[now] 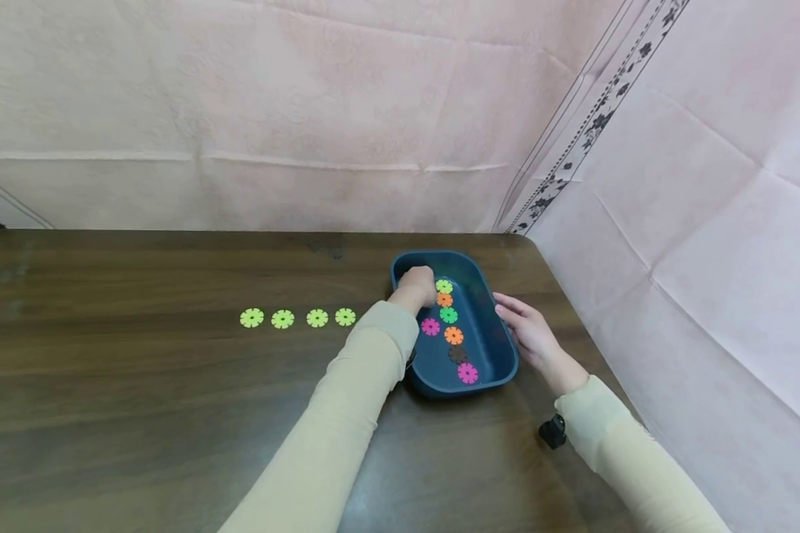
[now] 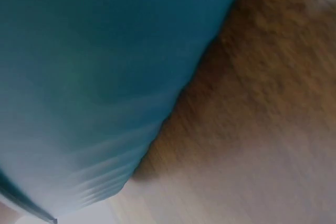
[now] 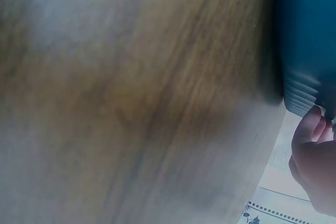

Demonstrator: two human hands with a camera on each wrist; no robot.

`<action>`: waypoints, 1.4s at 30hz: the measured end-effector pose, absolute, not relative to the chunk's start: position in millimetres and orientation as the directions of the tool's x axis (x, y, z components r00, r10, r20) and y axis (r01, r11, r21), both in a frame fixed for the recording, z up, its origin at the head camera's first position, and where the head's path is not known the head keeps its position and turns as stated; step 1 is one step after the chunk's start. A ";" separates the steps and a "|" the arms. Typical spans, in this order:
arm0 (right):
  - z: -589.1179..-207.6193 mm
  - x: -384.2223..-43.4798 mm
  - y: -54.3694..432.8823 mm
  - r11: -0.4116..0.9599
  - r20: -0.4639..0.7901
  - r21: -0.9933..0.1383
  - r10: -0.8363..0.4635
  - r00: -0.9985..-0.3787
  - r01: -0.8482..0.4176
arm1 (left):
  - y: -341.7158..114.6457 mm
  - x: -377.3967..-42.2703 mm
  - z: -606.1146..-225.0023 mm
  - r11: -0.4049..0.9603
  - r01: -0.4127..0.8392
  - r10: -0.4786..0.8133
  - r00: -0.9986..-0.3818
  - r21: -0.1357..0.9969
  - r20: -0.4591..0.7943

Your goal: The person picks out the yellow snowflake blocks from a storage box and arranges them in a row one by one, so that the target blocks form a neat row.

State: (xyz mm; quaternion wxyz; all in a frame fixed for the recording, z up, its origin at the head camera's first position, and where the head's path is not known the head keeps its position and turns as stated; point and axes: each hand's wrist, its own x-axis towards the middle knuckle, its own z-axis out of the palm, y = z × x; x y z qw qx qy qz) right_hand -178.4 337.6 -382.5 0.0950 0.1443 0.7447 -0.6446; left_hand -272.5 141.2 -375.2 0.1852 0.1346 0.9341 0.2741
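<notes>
A dark blue rectangular basin [image 1: 500, 363] stands on the table and holds several flower-shaped discs. Among them are a pink disc [image 1: 467, 372], a brown disc [image 1: 458, 354], an orange disc [image 1: 453, 335] and a green disc [image 1: 449, 314]. My left hand [image 1: 418, 286] reaches over the basin's left side and down into it; its fingertips are hidden, as is anything between them. At the right rim, my right hand [image 1: 532, 333] touches the basin's outside with fingers fairly straight. In the right wrist view, that hand [image 3: 317, 163] meets the basin's ribbed end.
Left of the basin, several yellow-green flower discs [image 1: 317, 317] lie in a spaced row on the brown wooden table [image 1: 173, 414]. A pale cloth wall [image 1: 307, 111] rises behind the table, and another pale sheet [image 1: 727, 222] slopes along its right edge.
</notes>
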 end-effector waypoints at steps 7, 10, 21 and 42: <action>-382.5 -178.9 338.5 0.120 -0.322 -0.936 0.085 -0.943 0.331 | 143.6 -270.3 -374.5 0.806 0.112 0.335 -0.896 0.581 -0.292; -383.1 -179.1 338.6 0.132 -0.324 -0.933 0.094 -0.942 0.334 | 143.8 -269.5 -373.7 0.782 0.111 0.337 -0.903 0.614 -0.267; -382.8 -178.3 338.3 0.120 -0.335 -0.932 0.086 -0.938 0.343 | 136.5 -273.8 -366.5 0.655 0.034 0.329 -0.912 0.755 -0.245; -381.6 -180.1 339.8 0.106 -0.336 -0.933 0.088 -0.938 0.344 | 75.3 -295.2 -320.5 0.256 -0.231 0.463 -0.824 0.939 -0.328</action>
